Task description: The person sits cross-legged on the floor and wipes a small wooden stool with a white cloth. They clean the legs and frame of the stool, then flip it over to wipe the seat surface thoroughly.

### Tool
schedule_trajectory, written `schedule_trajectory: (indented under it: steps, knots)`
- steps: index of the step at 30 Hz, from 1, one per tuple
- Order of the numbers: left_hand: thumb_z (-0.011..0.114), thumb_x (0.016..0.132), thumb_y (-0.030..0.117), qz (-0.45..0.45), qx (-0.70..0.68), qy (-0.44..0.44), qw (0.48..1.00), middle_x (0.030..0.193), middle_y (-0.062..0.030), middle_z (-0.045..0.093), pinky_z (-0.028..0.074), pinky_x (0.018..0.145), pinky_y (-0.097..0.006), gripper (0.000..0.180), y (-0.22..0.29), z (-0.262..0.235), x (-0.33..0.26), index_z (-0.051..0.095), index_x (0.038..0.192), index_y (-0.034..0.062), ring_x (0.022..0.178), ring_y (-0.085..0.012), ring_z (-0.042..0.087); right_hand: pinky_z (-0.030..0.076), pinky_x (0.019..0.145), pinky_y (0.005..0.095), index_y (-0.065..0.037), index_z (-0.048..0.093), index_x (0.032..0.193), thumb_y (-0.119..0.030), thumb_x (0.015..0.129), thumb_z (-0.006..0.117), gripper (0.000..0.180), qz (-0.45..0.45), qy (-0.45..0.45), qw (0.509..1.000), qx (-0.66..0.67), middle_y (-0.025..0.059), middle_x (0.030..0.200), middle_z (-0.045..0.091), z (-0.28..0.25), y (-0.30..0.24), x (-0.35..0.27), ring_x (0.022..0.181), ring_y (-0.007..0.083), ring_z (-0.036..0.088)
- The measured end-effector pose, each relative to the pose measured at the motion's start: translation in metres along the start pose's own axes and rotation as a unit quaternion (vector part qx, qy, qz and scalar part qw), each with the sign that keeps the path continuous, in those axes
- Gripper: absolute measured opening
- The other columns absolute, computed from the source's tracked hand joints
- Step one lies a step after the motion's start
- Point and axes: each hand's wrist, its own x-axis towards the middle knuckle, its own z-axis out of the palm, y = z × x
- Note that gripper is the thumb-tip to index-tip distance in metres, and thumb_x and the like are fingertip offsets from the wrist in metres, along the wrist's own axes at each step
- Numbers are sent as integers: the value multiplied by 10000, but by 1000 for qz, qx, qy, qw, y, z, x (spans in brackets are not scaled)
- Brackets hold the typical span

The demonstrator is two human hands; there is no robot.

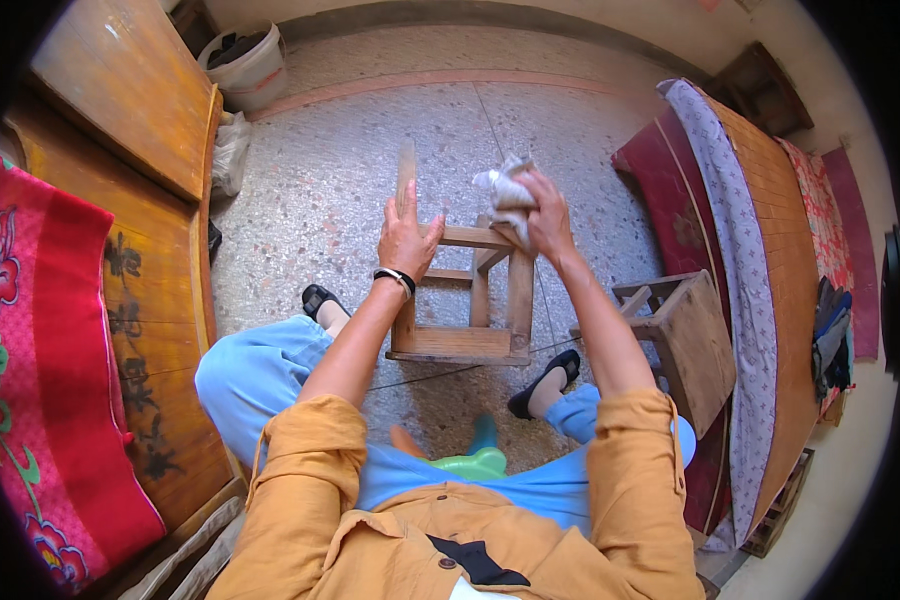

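Note:
A small wooden stool (458, 343) is turned over in front of me, its seat board nearest me and its legs pointing away. My left hand (408, 238) grips the frame at a left leg, with the index finger stretched along the wood. In my right hand (548, 215) is a crumpled white cloth (508, 190), held against or just over the end of a right leg. Whether the cloth touches the wood there I cannot tell. Both forearms reach forward over my knees, one on either side of the stool.
A second wooden stool (688, 345) stands at my right beside a bed (785, 300) with a mat. Wooden cabinets (155, 300) with red floral fabric (55, 370) line the left. A whitish bucket (247, 70) sits far left. Part of a green plastic seat (475, 464) shows beneath me.

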Motion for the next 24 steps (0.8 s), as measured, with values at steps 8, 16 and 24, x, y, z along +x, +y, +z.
schedule_trajectory:
  steps: [8, 16, 24]
  knots:
    - [568, 867, 412, -31, 5, -29, 999, 1320, -278, 374, 466, 901, -464, 711, 12, -6, -2, 273, 1441, 112, 1113, -446, 511, 352, 1000, 434, -79, 636, 1083, 66, 675, 509, 451, 46, -102, 992, 54, 185, 1248, 499, -60, -84, -173, 1147, 359, 475]
    - [565, 871, 421, -29, -7, -30, 999, 1322, -291, 368, 462, 909, -459, 713, 10, -3, -1, 266, 1445, 121, 1127, -454, 496, 371, 994, 400, -107, 613, 1136, 83, 698, 487, 493, 57, 68, 996, 28, 187, 1161, 483, -7, -15, -78, 1126, 354, 471]
    - [537, 890, 429, 1, -17, -1, 1000, 1270, -279, 420, 468, 877, -453, 678, 7, -1, 1, 275, 1445, 140, 1080, -447, 517, 377, 991, 403, -92, 614, 1111, 23, 720, 497, 424, 97, 123, 984, 89, 150, 1174, 567, 23, 41, 33, 1134, 324, 509]
